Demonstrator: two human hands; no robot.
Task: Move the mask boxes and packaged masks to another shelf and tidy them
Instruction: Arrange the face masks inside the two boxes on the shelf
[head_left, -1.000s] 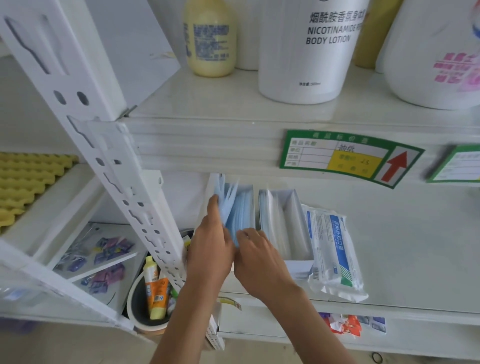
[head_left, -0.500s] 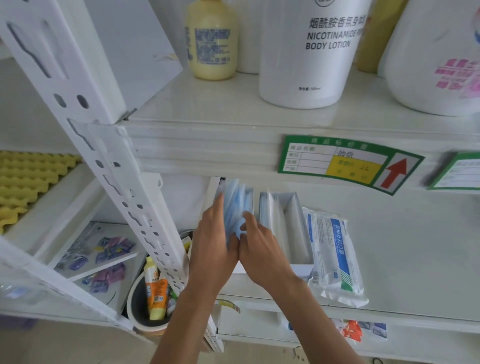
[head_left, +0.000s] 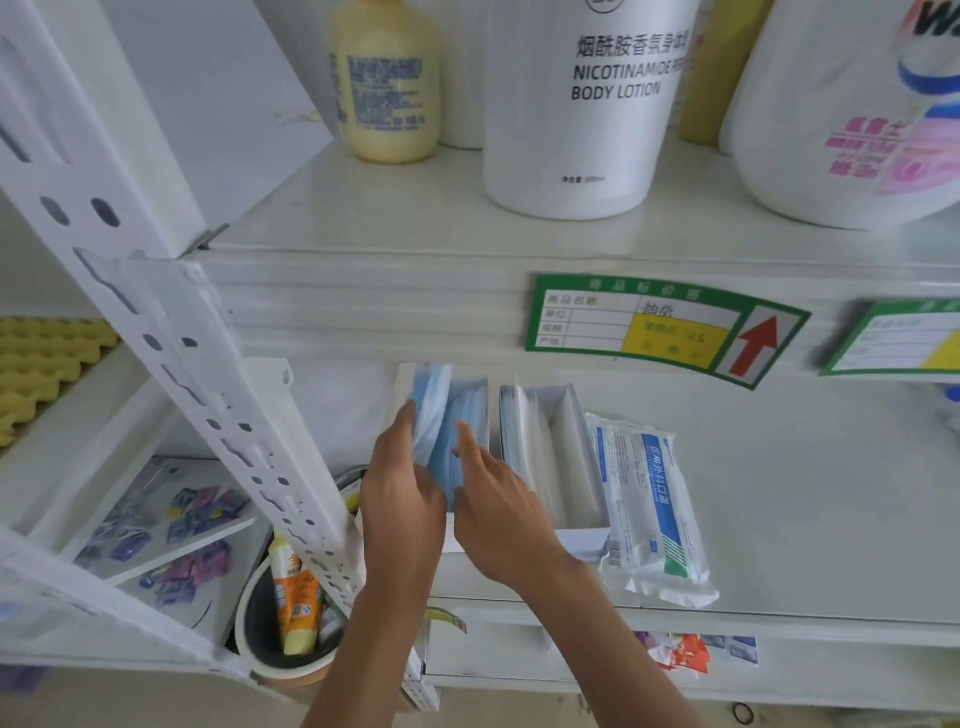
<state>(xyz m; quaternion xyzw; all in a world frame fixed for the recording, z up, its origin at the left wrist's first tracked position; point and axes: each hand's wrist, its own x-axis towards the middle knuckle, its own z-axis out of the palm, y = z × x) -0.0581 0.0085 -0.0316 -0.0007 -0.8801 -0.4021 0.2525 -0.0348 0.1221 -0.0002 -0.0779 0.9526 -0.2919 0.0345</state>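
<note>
A stack of blue masks (head_left: 441, 415) stands upright in an open white box (head_left: 402, 384) on the middle shelf (head_left: 779, 519). My left hand (head_left: 400, 499) grips the stack's left side, fingers up along it. My right hand (head_left: 498, 514) touches the stack's right face with a straight index finger. Right beside it is a second open white mask box (head_left: 566, 441) holding white-wrapped masks. A sealed pack of masks (head_left: 649, 504) with blue print lies flat against that box's right side.
The upper shelf carries a white body lotion bottle (head_left: 582, 114), a yellow bottle (head_left: 387, 83) and a large white jug (head_left: 841, 114). A slanted white upright (head_left: 171, 332) stands at left. Below it is a tub of tubes (head_left: 291, 608). Green price tags (head_left: 654, 327) hang on the shelf edge.
Both hands have slid further into the box along the blue masks, pressing the stack together. The right index finger has straightened against the stack.
</note>
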